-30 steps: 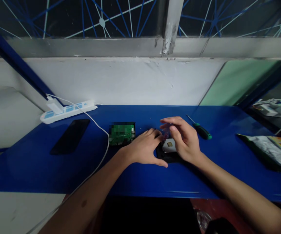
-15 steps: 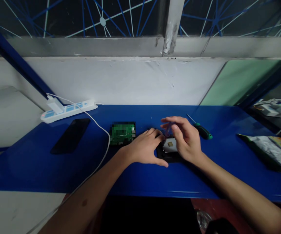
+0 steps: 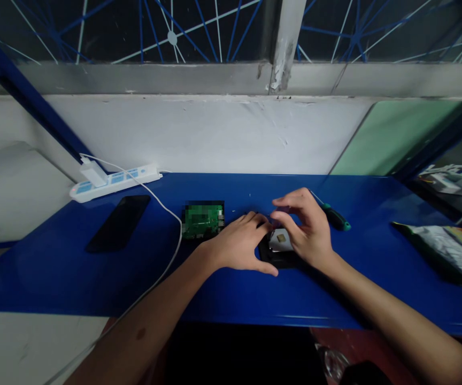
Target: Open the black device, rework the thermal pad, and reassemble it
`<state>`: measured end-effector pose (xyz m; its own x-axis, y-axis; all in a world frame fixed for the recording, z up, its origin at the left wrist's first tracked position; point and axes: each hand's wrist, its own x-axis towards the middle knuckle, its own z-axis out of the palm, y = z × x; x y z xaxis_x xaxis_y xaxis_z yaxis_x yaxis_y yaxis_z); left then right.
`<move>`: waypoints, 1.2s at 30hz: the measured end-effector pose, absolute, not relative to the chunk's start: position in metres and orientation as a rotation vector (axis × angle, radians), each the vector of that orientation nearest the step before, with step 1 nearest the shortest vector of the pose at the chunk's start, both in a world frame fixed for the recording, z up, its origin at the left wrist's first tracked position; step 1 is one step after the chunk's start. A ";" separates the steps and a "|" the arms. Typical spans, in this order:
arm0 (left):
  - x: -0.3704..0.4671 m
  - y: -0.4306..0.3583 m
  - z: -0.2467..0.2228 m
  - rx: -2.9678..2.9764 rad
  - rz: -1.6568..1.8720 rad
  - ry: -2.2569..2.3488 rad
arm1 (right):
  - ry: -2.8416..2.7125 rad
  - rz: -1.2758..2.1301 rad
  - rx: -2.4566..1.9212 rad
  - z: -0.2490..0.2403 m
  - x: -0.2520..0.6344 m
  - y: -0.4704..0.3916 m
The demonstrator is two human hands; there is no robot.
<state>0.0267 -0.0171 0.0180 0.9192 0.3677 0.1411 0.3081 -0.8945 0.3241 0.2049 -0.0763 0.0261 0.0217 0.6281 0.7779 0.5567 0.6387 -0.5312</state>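
A black case (image 3: 281,262) with a silver plate (image 3: 281,243) inside lies on the blue table, partly covered by my hands. On the plate is a small tan square. My left hand (image 3: 241,240) rests at the case's left side, thumb stretched away from the fingers. Above the case, my right hand (image 3: 309,230) pinches a slim screwdriver with a see-through purple handle (image 3: 279,210); its tip is hard to make out. Left of my left hand sits a green circuit board (image 3: 202,220), part of it pixelated.
A green-and-black screwdriver (image 3: 335,216) lies beyond my right hand. A dark phone (image 3: 118,223) and a white power strip (image 3: 118,182) are on the left, with a white cable (image 3: 170,256) running forward. At the right edge lies a shiny packet (image 3: 443,251).
My right hand's fingers have closed further around the purple handle and shifted slightly. My left hand stays put. The whole view has moved a little.
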 end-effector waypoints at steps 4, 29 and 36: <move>0.026 -0.016 0.016 2.797 0.298 0.500 | -1.590 0.182 -1.024 0.026 0.204 -0.080; 0.026 -0.016 0.015 2.799 0.293 0.517 | -1.620 0.202 -1.028 0.019 0.206 -0.077; 0.026 -0.017 0.015 2.804 0.299 0.503 | -1.636 0.036 -0.990 0.024 0.205 -0.077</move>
<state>0.0261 -0.0165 0.0149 0.9183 0.3655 0.1522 0.3084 -0.9014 0.3038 0.2050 -0.0767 0.0243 0.0222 0.6085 0.7932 0.5735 0.6421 -0.5087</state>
